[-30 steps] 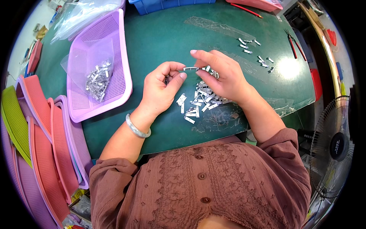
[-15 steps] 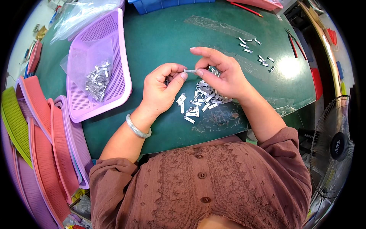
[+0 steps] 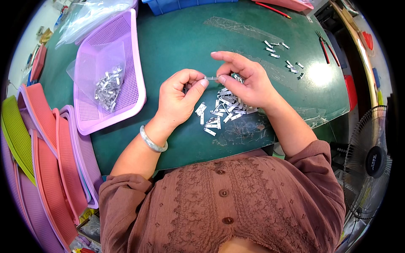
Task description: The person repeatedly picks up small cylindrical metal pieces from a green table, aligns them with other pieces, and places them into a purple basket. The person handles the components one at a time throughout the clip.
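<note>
A small silvery metal part (image 3: 212, 78) is pinched at its two ends between my hands, above the green table. My left hand (image 3: 179, 92), with a pale bangle on its wrist, grips the left end between thumb and forefinger. The right end sits between the thumb and a finger of my right hand (image 3: 249, 82), whose forefinger is raised. Below and partly behind my right hand lies a loose pile of similar metal parts (image 3: 228, 105). To the left, a clear plastic bag (image 3: 109, 90) of such parts rests in a purple mesh basket (image 3: 137, 71).
Small groups of metal parts (image 3: 272, 50) lie at the far right, near red-handled pliers (image 3: 324, 50) and a red pencil (image 3: 273, 10). A blue bin (image 3: 185, 4) stands at the back. Stacked coloured baskets (image 3: 46, 168) crowd the left; a fan (image 3: 373, 162) stands right.
The metal part has turned slightly between my fingertips, showing a different side. Both hands have barely moved.
</note>
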Demonstrator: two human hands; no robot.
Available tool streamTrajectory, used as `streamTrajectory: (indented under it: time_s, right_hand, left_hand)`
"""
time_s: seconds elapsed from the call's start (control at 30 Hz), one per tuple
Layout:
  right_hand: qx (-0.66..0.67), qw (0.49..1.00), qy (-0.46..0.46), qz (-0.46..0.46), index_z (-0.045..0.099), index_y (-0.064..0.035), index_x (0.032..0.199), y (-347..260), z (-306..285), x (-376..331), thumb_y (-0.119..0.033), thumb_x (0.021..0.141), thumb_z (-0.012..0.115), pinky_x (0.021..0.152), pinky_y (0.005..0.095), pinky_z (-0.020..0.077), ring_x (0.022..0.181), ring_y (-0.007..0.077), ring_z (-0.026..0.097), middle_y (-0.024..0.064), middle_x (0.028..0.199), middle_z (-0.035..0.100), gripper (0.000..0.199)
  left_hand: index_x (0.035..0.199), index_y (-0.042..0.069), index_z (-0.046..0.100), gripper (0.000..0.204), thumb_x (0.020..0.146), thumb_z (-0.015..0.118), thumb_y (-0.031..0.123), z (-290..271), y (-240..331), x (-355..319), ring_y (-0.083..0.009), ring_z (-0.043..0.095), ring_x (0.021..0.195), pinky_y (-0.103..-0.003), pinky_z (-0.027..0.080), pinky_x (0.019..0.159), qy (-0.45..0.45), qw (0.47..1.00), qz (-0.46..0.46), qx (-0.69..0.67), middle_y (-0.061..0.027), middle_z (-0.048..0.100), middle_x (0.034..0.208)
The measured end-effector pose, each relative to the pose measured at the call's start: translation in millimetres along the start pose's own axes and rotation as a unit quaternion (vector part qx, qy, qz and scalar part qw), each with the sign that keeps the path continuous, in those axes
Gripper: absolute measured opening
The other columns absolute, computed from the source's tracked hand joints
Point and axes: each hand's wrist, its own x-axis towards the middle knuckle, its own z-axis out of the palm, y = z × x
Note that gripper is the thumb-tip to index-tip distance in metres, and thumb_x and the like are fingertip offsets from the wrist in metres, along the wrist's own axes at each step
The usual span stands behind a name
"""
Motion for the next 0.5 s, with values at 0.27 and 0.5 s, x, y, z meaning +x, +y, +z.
streamTrajectory:
  time_s: [0.27, 0.5]
  right_hand:
    - [0.006, 1.0, -0.01, 0.01, 0.048, -0.0017, 0.122, 0.2, -1.0, 0.4, 0.003, 0.08, 0.054, 0.07, 0.0236, 0.0434, 0.073, 0.0088, 0.054, 0.0015, 0.076, 0.059, 0.042]
    - [0.022, 1.0, 0.017, 0.003, 0.052, -0.0016, 0.117, 3.7, 1.5, 0.2, -0.002, 0.078, 0.058, 0.06, 0.0236, 0.0443, 0.069, 0.0094, 0.054, 0.001, 0.074, 0.059, 0.04]
  left_hand:
    - [0.088, 0.001, 0.059, 0.006, 0.084, 0.061, 0.005, 0.7, 0.8, -0.8, -0.0009, 0.044, 0.065, -0.015, 0.036, 0.058, 0.002, 1.0, -0.003, -0.008, 0.0051, 0.054, 0.076]
    - [0.086, 0.001, 0.058, 0.005, 0.084, 0.061, 0.005, 1.9, 1.9, -1.1, -0.0006, 0.042, 0.064, -0.015, 0.035, 0.057, 0.002, 1.0, 0.0, -0.015, 0.0059, 0.052, 0.075]
